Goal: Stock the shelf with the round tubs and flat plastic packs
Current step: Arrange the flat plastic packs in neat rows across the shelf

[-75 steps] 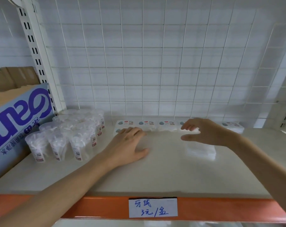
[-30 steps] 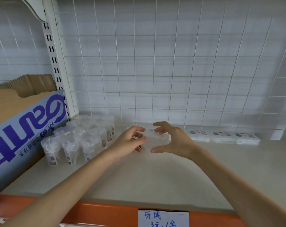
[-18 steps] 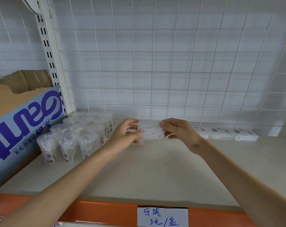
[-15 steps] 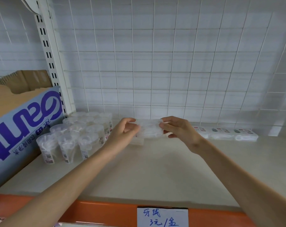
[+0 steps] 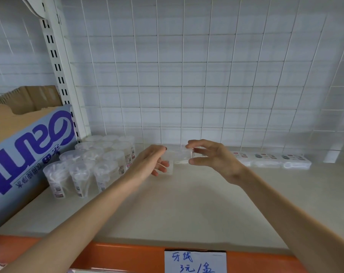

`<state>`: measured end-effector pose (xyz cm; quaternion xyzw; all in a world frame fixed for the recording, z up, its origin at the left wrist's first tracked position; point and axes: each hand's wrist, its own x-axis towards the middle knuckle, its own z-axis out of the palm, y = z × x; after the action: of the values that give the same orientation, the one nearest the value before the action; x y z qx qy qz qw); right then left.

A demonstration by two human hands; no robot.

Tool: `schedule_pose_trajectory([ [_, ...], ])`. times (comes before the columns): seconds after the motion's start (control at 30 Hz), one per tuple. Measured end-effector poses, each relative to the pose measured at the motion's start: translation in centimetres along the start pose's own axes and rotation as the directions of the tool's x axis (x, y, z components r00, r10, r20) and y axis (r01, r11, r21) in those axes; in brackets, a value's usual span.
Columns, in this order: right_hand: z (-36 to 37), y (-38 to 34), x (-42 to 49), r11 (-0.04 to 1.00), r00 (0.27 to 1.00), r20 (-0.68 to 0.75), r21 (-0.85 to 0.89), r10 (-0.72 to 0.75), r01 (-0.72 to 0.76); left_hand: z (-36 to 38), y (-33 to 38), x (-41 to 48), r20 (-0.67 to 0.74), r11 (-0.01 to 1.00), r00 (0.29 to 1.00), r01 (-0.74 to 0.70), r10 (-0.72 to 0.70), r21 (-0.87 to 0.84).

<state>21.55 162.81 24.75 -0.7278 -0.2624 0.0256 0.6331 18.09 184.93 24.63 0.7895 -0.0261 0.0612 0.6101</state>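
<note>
I hold a flat clear plastic pack [image 5: 180,157] between both hands, just above the cream shelf board [image 5: 186,203]. My left hand [image 5: 149,162] pinches its left end and my right hand [image 5: 210,158] pinches its right end with thumb and fingers. A second clear pack [image 5: 168,169] sits below it, partly hidden by my left fingers. Several round clear tubs [image 5: 92,164] with small labels stand clustered at the shelf's back left. A row of flat packs [image 5: 269,159] lies along the back right, by the wire grid.
A cardboard box with blue lettering [image 5: 25,160] fills the neighbouring bay on the left, past the white slotted upright [image 5: 58,75]. The white wire grid [image 5: 186,75] backs the shelf. An orange front rail [image 5: 127,255] carries a handwritten price tag [image 5: 194,262].
My hands left the shelf board and the back row, met at the middle and lifted a flat pack. Over the last half second the pack has barely moved.
</note>
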Motion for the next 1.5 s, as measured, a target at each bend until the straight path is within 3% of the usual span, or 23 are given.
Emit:
schedule_pose_trajectory([
  [0.23,0.6,0.6,0.3,0.994,0.992,0.084,0.043,0.094,-0.098,-0.3,0.0,0.0,0.018,0.995,1.000,-0.008,0.010,-0.097],
  [0.4,0.7,0.1,0.2,0.984,0.987,-0.038,0.090,0.158,-0.155,-0.5,0.1,-0.2,0.102,0.996,0.993,-0.042,0.051,-0.083],
  [0.57,0.8,0.2,0.1,0.968,0.968,0.022,-0.019,0.250,-0.250,-0.4,0.0,-0.5,0.175,0.996,0.980,-0.092,0.094,-0.016],
  [0.77,0.9,0.2,0.2,0.972,0.974,0.028,0.057,0.225,-0.226,-0.3,0.0,-0.3,0.098,0.999,0.995,-0.028,0.032,-0.045],
  [1.03,1.1,0.0,0.1,0.969,0.986,0.025,0.183,0.165,-0.167,-0.1,0.0,-0.5,0.206,0.999,0.978,-0.012,0.020,-0.039],
  [1.1,1.1,0.1,0.0,0.980,0.988,0.014,0.122,0.156,-0.157,-0.3,-0.1,-0.3,0.173,0.998,0.984,-0.023,0.034,-0.062],
  [1.17,1.2,0.2,0.0,0.989,0.992,-0.037,-0.082,0.117,-0.120,-0.3,-0.2,-0.2,0.143,0.998,0.989,-0.030,0.037,-0.049],
  [1.27,1.3,0.3,-0.2,0.919,0.995,-0.088,-0.395,-0.050,0.012,-0.2,-0.5,0.0,0.126,0.999,0.991,-0.036,0.037,-0.008],
  [1.5,1.0,0.0,-0.2,0.789,0.988,-0.049,-0.608,-0.149,0.089,-0.3,-0.5,0.2,0.095,0.999,0.995,-0.036,0.039,-0.027],
])
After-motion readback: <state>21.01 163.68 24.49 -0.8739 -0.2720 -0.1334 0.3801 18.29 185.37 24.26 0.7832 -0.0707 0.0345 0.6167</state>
